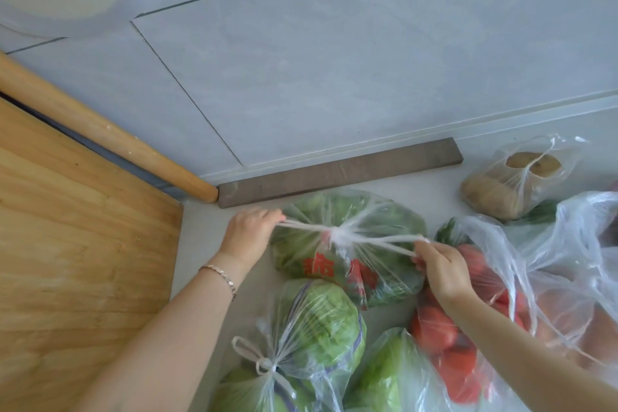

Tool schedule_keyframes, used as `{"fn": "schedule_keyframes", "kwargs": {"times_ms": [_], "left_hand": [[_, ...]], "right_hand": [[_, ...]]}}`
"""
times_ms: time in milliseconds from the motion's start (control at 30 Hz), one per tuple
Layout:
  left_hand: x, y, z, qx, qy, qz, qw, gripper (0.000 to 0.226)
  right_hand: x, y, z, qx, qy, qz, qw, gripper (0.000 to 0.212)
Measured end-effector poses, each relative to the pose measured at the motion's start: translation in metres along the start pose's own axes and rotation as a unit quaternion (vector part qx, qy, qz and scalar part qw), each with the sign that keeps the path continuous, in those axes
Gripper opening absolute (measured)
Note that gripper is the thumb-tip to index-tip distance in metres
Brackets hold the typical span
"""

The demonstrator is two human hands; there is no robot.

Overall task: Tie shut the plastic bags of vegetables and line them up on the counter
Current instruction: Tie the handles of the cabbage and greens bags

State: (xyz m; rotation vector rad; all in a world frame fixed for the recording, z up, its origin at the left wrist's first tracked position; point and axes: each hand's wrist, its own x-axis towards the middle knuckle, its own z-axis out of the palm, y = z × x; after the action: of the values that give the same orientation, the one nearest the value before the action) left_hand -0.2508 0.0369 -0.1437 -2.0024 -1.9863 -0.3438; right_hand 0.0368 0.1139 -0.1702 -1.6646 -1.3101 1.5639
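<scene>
From the head view, the step in hand looks like cinching the knot on one bag. The left grip point(249, 234) is clenched round one handle of the bag of leafy greens point(384, 227), and the right grip point(443, 269) pinches the other handle. The two strands are drawn taut away from the knot point(337, 235) midway between the grips. That bag lies on the table point(207, 244), directly between and under both grips. Nearer the person than the left grip sits a cabbage bag point(321, 321), already tied. Under the right grip's wrist lies a bag of tomatoes point(444, 338), and I cannot tell whether it is tied. Beyond the right grip is a knotted potato bag point(515, 177). Next, I judge, both grips let go once the knot holds, then nudge this bag into line beside the others and move to a bag whose mouth gapes.
</scene>
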Motion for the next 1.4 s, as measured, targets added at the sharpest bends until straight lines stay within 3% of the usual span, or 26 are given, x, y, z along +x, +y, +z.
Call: {"fn": "schedule_keyframes", "kwargs": {"times_ms": [67,133,167,267,300,333,400,433,467,500,533,600,700,767,867,933,1000,1067,1133,1167,1200,1333,1400], "left_hand": [[-0.008,0.004,0.009,0.028,-0.09,-0.038,0.995,0.019],[0.0,0.012,0.011,0.014,-0.204,-0.164,0.965,0.003],[0.006,0.015,0.01,-0.025,-0.224,-0.248,0.942,0.017],[0.021,0.018,0.005,-0.201,-0.131,-0.378,0.894,0.044],[0.027,0.02,0.001,-0.287,-0.112,-0.411,0.858,0.042],[0.031,0.021,-0.001,-0.395,-0.106,-0.446,0.796,0.037],[0.034,0.028,-0.008,-0.615,-0.123,-0.486,0.608,0.021],[0.032,0.03,-0.008,-0.683,-0.126,-0.478,0.538,0.018],[0.03,0.032,-0.007,-0.725,-0.117,-0.459,0.5,0.02],[0.026,0.033,-0.005,-0.74,-0.11,-0.439,0.497,0.025],[0.021,0.035,-0.003,-0.736,-0.11,-0.424,0.516,0.04],[0.013,0.04,0.003,-0.688,-0.138,-0.401,0.589,0.071],[0.007,0.05,0.005,-0.572,-0.178,-0.336,0.727,0.075],[0.012,0.055,0.003,-0.544,-0.129,-0.318,0.766,0.07],[0.024,0.063,0.0,-0.603,-0.049,-0.34,0.72,0.071],[0.031,0.072,-0.003,-0.626,-0.017,-0.323,0.71,0.072],[0.038,0.081,-0.005,-0.64,0.021,-0.301,0.706,0.07],[0.045,0.084,-0.002,-0.636,0.06,-0.316,0.701,0.067],[0.046,0.081,0.003,-0.62,0.071,-0.363,0.692,0.064],[0.044,0.078,0.007,-0.604,0.054,-0.383,0.697,0.064],[0.04,0.076,0.01,-0.59,0.023,-0.392,0.705,0.064],[0.028,0.074,0.015,-0.621,-0.062,-0.418,0.66,0.063],[0.03,0.077,0.012,-0.612,-0.052,-0.393,0.684,0.057]], "right_hand": [[0.003,0.007,-0.002,0.039,0.038,0.096,0.994,0.033],[0.006,-0.004,0.002,0.107,0.043,0.161,0.98,0.029],[0.008,-0.011,0.003,0.115,0.033,0.159,0.98,0.028],[0.013,-0.034,-0.001,0.087,-0.02,0.035,0.995,0.033],[0.011,-0.04,0.0,0.099,-0.051,-0.002,0.994,0.032],[0.009,-0.045,0.001,0.12,-0.088,-0.023,0.989,0.027],[0.007,-0.048,0.007,0.124,-0.149,-0.034,0.981,0.014],[0.005,-0.046,0.011,0.082,-0.16,-0.026,0.983,0.017],[0.003,-0.041,0.012,0.016,-0.165,-0.023,0.986,0.021],[-0.001,-0.034,0.014,-0.065,-0.165,-0.033,0.984,0.019],[-0.006,-0.027,0.016,-0.145,-0.161,-0.053,0.975,0.017],[-0.015,-0.014,0.018,-0.253,-0.163,-0.128,0.945,0.023],[-0.021,-0.003,0.027,-0.265,-0.205,-0.201,0.92,0.057],[-0.018,-0.005,0.037,-0.212,-0.171,-0.182,0.945,0.055],[-0.008,-0.014,0.053,-0.208,-0.093,-0.176,0.958,0.025],[-0.01,-0.025,0.063,-0.219,-0.078,-0.27,0.934,0.025],[-0.017,-0.041,0.073,-0.147,-0.094,-0.316,0.933,0.027],[-0.019,-0.055,0.078,0.01,-0.101,-0.243,0.965,0.038],[-0.015,-0.06,0.081,0.172,-0.062,-0.139,0.973,0.046],[-0.012,-0.058,0.08,0.195,-0.045,-0.105,0.974,0.046],[-0.011,-0.054,0.079,0.196,-0.042,-0.079,0.976,0.045],[-0.002,-0.043,0.076,0.161,-0.065,0.002,0.985,0.041],[0.011,-0.05,0.077,0.057,-0.064,-0.009,0.996,0.036]]}}
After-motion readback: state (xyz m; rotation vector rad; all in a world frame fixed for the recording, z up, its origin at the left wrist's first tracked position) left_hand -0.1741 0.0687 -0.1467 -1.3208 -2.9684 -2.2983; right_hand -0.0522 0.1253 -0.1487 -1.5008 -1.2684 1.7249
